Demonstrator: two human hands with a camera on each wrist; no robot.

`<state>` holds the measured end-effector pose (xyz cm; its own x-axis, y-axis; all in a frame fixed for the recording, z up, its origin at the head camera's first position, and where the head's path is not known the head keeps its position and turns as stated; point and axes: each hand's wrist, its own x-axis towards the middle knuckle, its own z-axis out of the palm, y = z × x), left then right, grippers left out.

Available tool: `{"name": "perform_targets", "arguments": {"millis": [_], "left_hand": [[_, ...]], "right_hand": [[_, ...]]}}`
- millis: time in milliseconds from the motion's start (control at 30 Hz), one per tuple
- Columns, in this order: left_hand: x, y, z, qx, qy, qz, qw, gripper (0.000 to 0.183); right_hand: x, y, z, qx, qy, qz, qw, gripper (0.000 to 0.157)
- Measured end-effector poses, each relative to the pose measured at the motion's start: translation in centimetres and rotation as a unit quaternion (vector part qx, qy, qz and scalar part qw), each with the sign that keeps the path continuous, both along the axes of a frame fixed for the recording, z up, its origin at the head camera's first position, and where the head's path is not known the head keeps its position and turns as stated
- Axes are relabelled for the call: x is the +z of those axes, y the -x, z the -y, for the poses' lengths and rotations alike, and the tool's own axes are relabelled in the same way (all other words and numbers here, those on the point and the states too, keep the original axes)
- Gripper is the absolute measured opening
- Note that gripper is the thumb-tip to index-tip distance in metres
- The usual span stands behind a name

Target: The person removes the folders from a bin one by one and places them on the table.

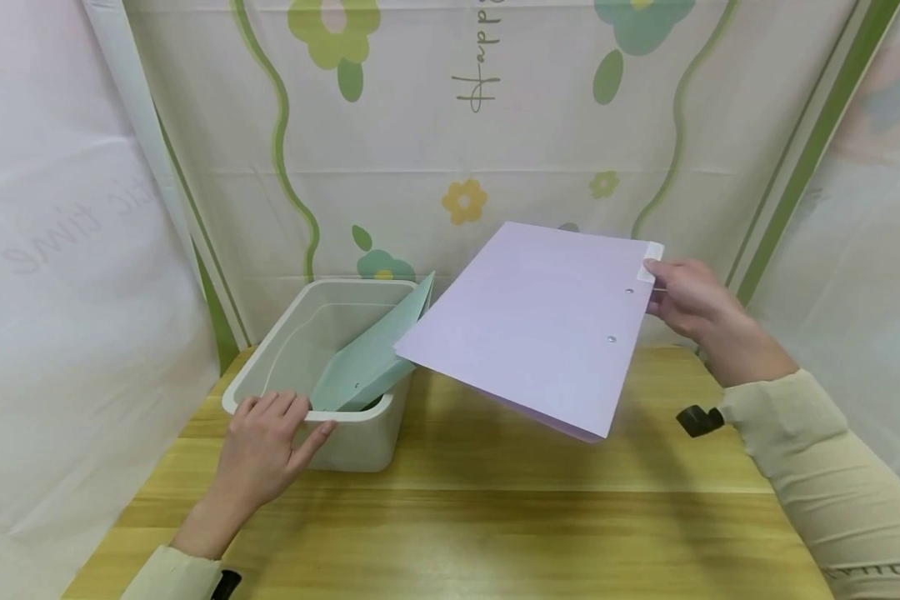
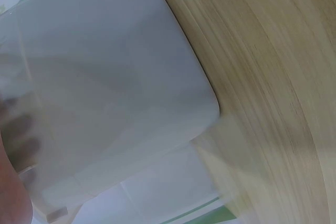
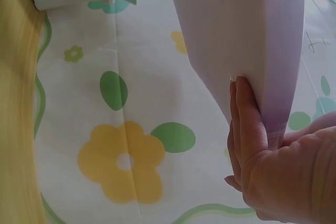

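Observation:
A lilac file folder (image 1: 540,325) hangs tilted in the air above the table. My right hand (image 1: 692,298) pinches it by its right edge, thumb on top near a white label and fingers beneath. In the right wrist view the folder's spine (image 3: 278,56) runs up from between thumb and fingers. At the left, my left hand (image 1: 264,442) grips the near rim of a white plastic bin (image 1: 371,442), with its fingers over the rim. A light green folder (image 1: 378,346) leans inside the bin, its upper corner sticking out past the right rim.
The bin stands on a wooden table (image 1: 495,533). Behind it hangs a white curtain (image 1: 540,142) printed with flowers, and more white fabric (image 1: 52,292) closes off the left and right sides.

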<state>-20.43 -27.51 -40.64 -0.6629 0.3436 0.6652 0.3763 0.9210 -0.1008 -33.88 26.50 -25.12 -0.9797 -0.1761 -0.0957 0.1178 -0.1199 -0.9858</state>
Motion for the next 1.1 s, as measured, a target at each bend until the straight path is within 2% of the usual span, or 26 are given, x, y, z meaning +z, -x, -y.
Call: {"name": "perform_targets", "arguments": {"millis": [767,1100], "left_hand": [[0.3,-0.1,0.0,-0.004,-0.002,0.005,1.0000,0.040],[0.2,-0.1,0.1,-0.003,-0.001,0.004,1.0000,0.040]], "right_hand": [[-0.4,-0.7,-1.5,0.001,-0.014,0.005,1.000,0.049],[0.0,-1.0,-2.1,-0.008,-0.012,0.010,1.000,0.066]]}}
